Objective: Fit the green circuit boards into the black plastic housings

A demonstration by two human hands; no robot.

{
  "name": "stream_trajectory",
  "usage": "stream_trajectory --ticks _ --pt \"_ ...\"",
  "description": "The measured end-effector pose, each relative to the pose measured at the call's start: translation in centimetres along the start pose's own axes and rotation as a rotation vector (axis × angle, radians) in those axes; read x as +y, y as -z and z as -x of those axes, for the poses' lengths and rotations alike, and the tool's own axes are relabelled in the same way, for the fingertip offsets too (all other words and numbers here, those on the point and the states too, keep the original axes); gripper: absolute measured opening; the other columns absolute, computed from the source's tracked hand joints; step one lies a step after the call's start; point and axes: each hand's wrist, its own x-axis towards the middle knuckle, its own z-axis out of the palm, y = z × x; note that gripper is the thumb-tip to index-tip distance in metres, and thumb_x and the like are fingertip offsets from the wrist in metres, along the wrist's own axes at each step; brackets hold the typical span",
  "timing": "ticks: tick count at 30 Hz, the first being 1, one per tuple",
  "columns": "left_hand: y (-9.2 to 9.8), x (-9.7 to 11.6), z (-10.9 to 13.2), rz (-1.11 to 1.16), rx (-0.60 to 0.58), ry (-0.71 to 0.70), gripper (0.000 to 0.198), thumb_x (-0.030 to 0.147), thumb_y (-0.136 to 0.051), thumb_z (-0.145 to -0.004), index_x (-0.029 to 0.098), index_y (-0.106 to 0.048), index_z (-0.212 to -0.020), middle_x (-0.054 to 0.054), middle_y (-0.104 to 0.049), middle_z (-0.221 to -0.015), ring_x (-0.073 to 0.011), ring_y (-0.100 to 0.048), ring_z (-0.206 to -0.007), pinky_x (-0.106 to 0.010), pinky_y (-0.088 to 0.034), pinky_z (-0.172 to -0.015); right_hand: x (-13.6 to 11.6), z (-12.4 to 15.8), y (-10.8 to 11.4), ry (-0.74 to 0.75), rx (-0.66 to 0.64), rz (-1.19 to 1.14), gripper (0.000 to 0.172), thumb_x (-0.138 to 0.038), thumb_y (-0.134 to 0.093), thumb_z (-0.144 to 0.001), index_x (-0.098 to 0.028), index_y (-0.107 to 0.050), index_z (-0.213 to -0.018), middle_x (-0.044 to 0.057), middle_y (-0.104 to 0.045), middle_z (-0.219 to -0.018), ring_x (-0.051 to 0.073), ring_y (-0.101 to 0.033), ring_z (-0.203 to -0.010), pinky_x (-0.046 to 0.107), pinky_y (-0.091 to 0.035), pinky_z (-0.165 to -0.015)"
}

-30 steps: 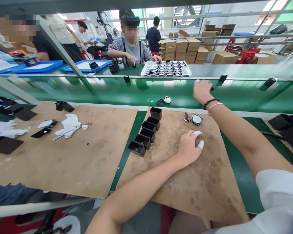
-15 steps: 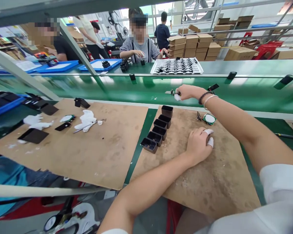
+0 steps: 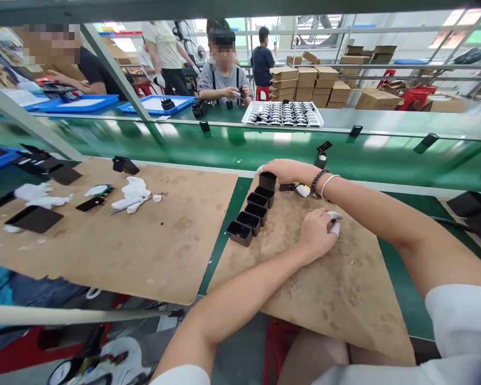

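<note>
Lying in a slanted row on the brown board [image 3: 344,299], five small black open-topped housings [image 3: 253,210] run from the near left to the far right, each touching the next. The right hand [image 3: 288,170] reaches across from the right, its forearm stretched long and low over the board, palm down, fingers curved over the farthest housing [image 3: 267,180] at the row's top end; whether the fingers pinch it or only rest on it cannot be told. A white cot shows at one fingertip on the hand's left edge, and a dark bead bracelet and a thin white band [image 3: 323,183] circle the wrist. Just beside that wrist lie a flat black piece [image 3: 287,187] and a small white part [image 3: 303,190].

Nearer the body, the left hand [image 3: 317,235] rests on the board, loosely curled, holding nothing visible, with white cots on two fingertips [image 3: 334,222]; its forearm comes up from the lower left.

Beyond the board runs a green conveyor belt [image 3: 240,152], and past it a white tray [image 3: 282,114] of dark parts. A second brown board [image 3: 104,240] to the left carries white gloves [image 3: 133,192] and black plates.
</note>
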Motion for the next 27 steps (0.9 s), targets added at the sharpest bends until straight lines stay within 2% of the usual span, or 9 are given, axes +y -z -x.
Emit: stream_trajectory --ticks 4,7,9,11,14,18,20,23,27 --pt "0.3 -0.1 -0.2 0.165 0.383 -0.01 0.046 0.026 -0.066 -0.091 0.016 -0.054 -0.135 -0.018 -0.059 -0.134 -0.0313 -0.054 -0.132 -0.049 -0.042 -0.118 0.5 5.3 2.2 -0.18 0.109 -0.046 0.049 -0.011 -0.068 -0.073 -0.016 -0.063 -0.122 0.01 -0.071 -0.098 0.024 -0.061 -0.084 0.031 -0.038 -0.069" --pt "0.7 0.3 -0.8 0.302 0.573 0.077 0.085 0.026 -0.081 -0.079 0.017 -0.036 -0.151 -0.022 -0.04 -0.153 -0.0352 -0.039 -0.149 -0.053 -0.029 -0.127 0.2 11.4 3.2 -0.333 -0.001 -0.135 0.044 -0.012 -0.071 -0.066 -0.019 -0.065 -0.109 0.006 -0.068 -0.085 0.022 -0.058 -0.073 0.031 -0.037 -0.063" --pt "1.0 0.5 -1.1 0.386 0.472 0.154 0.091 0.02 -0.085 -0.072 0.02 -0.038 -0.151 -0.021 -0.043 -0.153 -0.0361 -0.041 -0.148 -0.055 -0.031 -0.126 -0.1 14.8 2.9 -0.401 -0.098 -0.197 0.035 -0.009 -0.067 -0.064 -0.022 -0.065 -0.096 0.004 -0.066 -0.079 0.022 -0.058 -0.07 0.032 -0.039 -0.063" --pt "1.0 0.7 -1.2 0.464 0.267 0.216 0.087 0.017 -0.085 -0.071 0.02 -0.043 -0.147 -0.018 -0.054 -0.146 -0.0357 -0.051 -0.141 -0.054 -0.039 -0.12 0.0 17.2 2.0 -0.437 -0.171 -0.308 0.034 -0.005 -0.062 -0.061 -0.023 -0.066 -0.089 0.004 -0.07 -0.081 0.025 -0.063 -0.074 0.035 -0.045 -0.066" --pt "0.7 0.6 -1.1 0.517 0.03 0.283 0.079 0.016 -0.086 -0.069 0.017 -0.051 -0.139 -0.017 -0.065 -0.136 -0.0342 -0.062 -0.129 -0.052 -0.048 -0.113 1.5 18.6 0.2 -0.446 -0.194 -0.437 0.055 -0.001 -0.053 -0.06 -0.023 -0.069 -0.107 0.007 -0.076 -0.11 0.03 -0.07 -0.1 0.039 -0.054 -0.084" --pt "0.3 0.1 -0.7 0.567 -0.174 0.218 0.071 0.013 -0.088 -0.064 0.014 -0.058 -0.129 -0.015 -0.069 -0.131 -0.0308 -0.066 -0.123 -0.047 -0.05 -0.111 3.8 18.0 -2.4 -0.417 -0.053 -0.207 0.07 0.002 -0.052 -0.064 -0.019 -0.065 -0.13 0.012 -0.064 -0.143 0.033 -0.057 -0.136 0.044 -0.047 -0.111" --pt "0.3 0.1 -0.6 0.541 -0.233 0.17 0.07 0.014 -0.087 -0.064 0.015 -0.059 -0.128 -0.014 -0.069 -0.132 -0.0304 -0.065 -0.122 -0.048 -0.05 -0.111 4.3 17.4 -3.6 -0.389 -0.046 -0.142 0.063 -0.001 -0.058 -0.07 -0.017 -0.064 -0.131 0.015 -0.061 -0.146 0.034 -0.056 -0.137 0.044 -0.047 -0.111" --pt "0.6 0.3 -0.6 0.469 -0.264 0.136 0.069 0.017 -0.087 -0.065 0.015 -0.06 -0.128 -0.014 -0.069 -0.13 -0.0312 -0.065 -0.12 -0.049 -0.051 -0.11 4.3 16.7 -4.9 -0.508 -0.021 -0.112 0.049 -0.021 -0.072 -0.078 -0.013 -0.065 -0.126 0.02 -0.067 -0.133 0.038 -0.064 -0.123 0.045 -0.053 -0.101" --pt "0.7 0.2 -0.6 0.471 -0.261 0.147 0.07 0.018 -0.088 -0.064 0.014 -0.06 -0.128 -0.014 -0.069 -0.13 -0.0315 -0.064 -0.122 -0.049 -0.049 -0.112 4.2 16.4 -5.6 -0.644 0.062 -0.181 0.064 -0.022 -0.075 -0.078 -0.011 -0.056 -0.139 0.021 -0.071 -0.126 0.037 -0.067 -0.119 0.044 -0.053 -0.099"
